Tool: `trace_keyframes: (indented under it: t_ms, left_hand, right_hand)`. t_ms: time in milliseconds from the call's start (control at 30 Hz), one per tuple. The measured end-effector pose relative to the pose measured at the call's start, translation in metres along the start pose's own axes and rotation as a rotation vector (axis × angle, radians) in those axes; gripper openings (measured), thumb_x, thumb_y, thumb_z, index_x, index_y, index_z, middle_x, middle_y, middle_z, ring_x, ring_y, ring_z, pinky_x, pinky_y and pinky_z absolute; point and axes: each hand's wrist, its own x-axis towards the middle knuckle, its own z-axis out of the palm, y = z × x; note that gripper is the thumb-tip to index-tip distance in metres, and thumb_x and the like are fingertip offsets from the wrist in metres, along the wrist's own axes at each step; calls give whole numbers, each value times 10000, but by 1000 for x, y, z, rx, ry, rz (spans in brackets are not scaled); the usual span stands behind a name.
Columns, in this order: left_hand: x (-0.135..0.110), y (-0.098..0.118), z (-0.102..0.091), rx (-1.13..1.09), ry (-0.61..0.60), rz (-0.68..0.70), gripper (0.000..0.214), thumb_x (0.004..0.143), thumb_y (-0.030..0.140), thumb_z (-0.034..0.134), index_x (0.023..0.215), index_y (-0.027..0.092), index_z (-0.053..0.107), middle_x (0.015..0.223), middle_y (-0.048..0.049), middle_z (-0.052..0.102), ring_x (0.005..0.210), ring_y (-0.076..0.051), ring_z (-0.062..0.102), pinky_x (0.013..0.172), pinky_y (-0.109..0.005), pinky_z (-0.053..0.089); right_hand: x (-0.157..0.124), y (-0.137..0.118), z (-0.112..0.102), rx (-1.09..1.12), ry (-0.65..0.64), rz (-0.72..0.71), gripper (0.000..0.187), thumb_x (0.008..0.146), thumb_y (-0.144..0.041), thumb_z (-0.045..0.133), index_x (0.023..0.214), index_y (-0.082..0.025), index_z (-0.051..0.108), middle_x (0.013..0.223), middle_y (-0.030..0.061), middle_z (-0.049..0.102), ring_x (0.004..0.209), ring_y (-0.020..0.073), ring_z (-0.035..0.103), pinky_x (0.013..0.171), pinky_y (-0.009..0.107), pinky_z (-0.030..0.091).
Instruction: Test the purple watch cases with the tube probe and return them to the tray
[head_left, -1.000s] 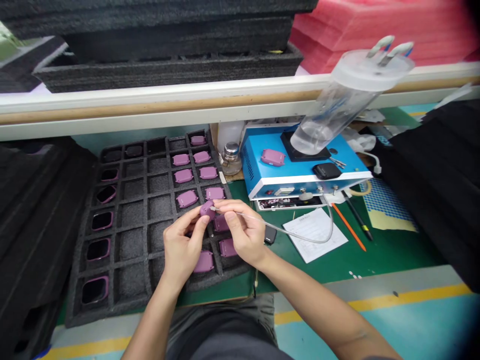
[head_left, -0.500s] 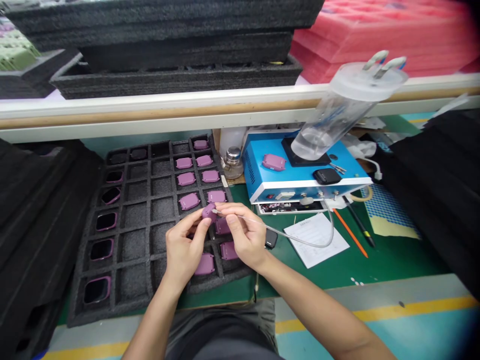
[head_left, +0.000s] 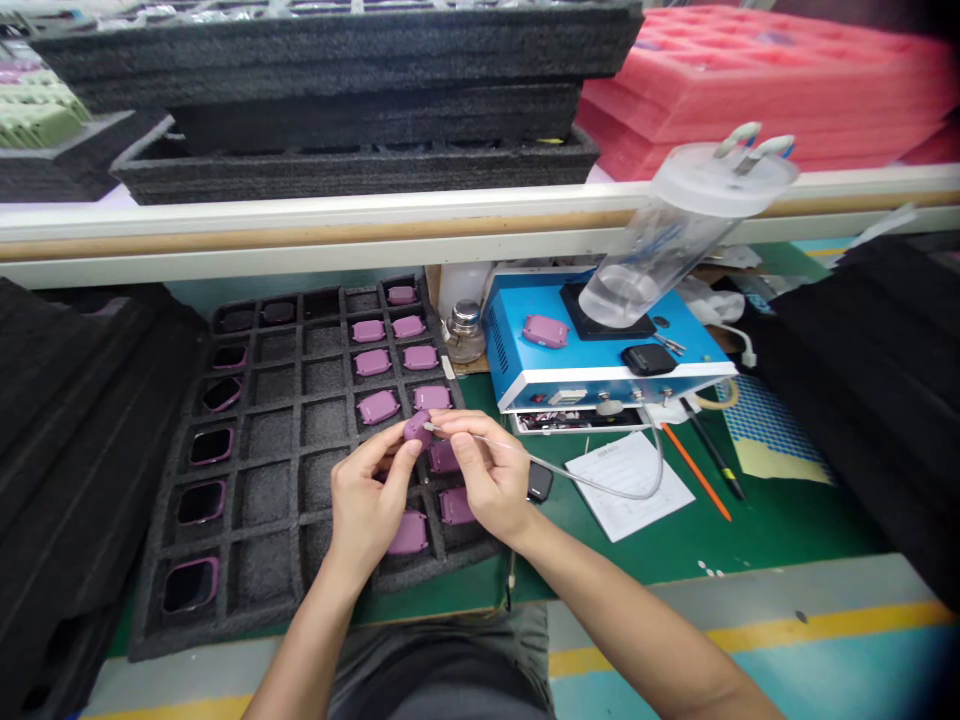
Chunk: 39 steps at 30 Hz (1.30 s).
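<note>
My left hand (head_left: 375,485) is closed on a purple watch case (head_left: 417,427), tilted up between thumb and fingers. My right hand (head_left: 487,475) pinches the end of a clear thin tube (head_left: 570,474), its tip against or very near the case; exact contact is too small to tell. Both hands are over the right part of a black foam tray (head_left: 264,494). Purple watch cases (head_left: 379,406) lie in its right columns, and dark-screened purple watches (head_left: 202,502) in its left column. My fingers hide part of the held case.
A blue machine (head_left: 517,365) bears a clear cylinder (head_left: 637,255), a purple case (head_left: 545,331) and a black piece (head_left: 648,359). Right of my hands lie paper (head_left: 630,490), an orange stick (head_left: 696,472) and a black pen (head_left: 714,452). Foam stacks (head_left: 360,90) fill the shelf above.
The view has shifted slightly, so the shelf and its stacks sit a little lower. Both hands keep their hold on the case and the tube, with hardly any visible movement.
</note>
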Motion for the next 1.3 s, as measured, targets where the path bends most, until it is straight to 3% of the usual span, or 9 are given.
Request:
trace_keyframes:
  t_ms: [200,367,433,533,633,733,900,1067,1300]
  left_hand:
    - [-4,-1,3,13,-3,13,277,947,369,717,1128,196,834,1090,-73,847,899,-235,826,814,-318,673]
    - [6,12,-18,261,-118,148,276,984,329,660,1187,220,812,1136,-78,839,978,-252,820,913,-351,657]
    - [41,18,-30,470,-200,236,292,994,327,638,1223,243,799,1204,-78,823,1088,-274,796,991,-378,625]
    - [128,15,-38,793,-283,238,365,1045,260,512,1318,218,751,1335,-98,773,1258,-296,718,1122,-428,534]
    - [215,-1,-27,942,-389,145,432,1047,157,425,1364,144,719,1446,-135,708,1369,-273,644,1185,-392,455]
    - [260,-21,-14,960,-402,114,422,1021,139,450,1325,124,742,1409,-139,730,1364,-277,646,1220,-400,410]
    - [261,-45,-50,1025,-267,55,532,997,218,520,1510,104,605,1595,-168,576,1506,-337,494,1276,-456,331]
    - [254,-49,-110,1086,-269,-52,434,900,206,621,1304,114,752,1354,-156,749,1306,-333,641,1167,-421,449]
    - [242,-31,-113,1007,-199,-29,393,896,148,610,1247,86,775,1331,-194,754,1321,-339,650,1181,-439,443]
  right_hand:
    - [1,-1,-1,-1,-5,-16,168,1052,-270,582,1042,-247,749,1058,75,816,1052,213,797,938,400,675]
    - [-13,0,-6,14,36,-2,177,1050,-254,574,1078,-258,748,1127,86,804,1101,244,781,942,462,678]
    - [-18,0,-8,50,69,18,182,1049,-245,571,1099,-263,745,1147,87,793,1111,249,773,934,477,681]
    - [-21,0,-8,74,39,46,182,1047,-233,572,1073,-255,750,1115,83,790,1093,236,771,915,450,683]
    - [-19,-1,-7,48,1,55,184,1046,-243,574,1053,-237,758,1085,92,791,1074,233,770,870,421,692]
    - [-16,0,-6,21,-10,56,190,1047,-257,572,1051,-230,760,1077,97,791,1050,230,771,840,406,698]
    - [-16,2,-7,16,-37,75,183,1046,-269,578,1042,-242,760,1058,86,791,1028,227,770,831,399,698]
    - [-16,2,-8,22,-50,92,177,1044,-257,585,1051,-247,762,1056,81,792,1025,226,767,836,400,692]
    - [-15,-2,-4,42,-3,80,184,1045,-276,593,1026,-240,773,1024,79,793,978,215,778,777,365,702]
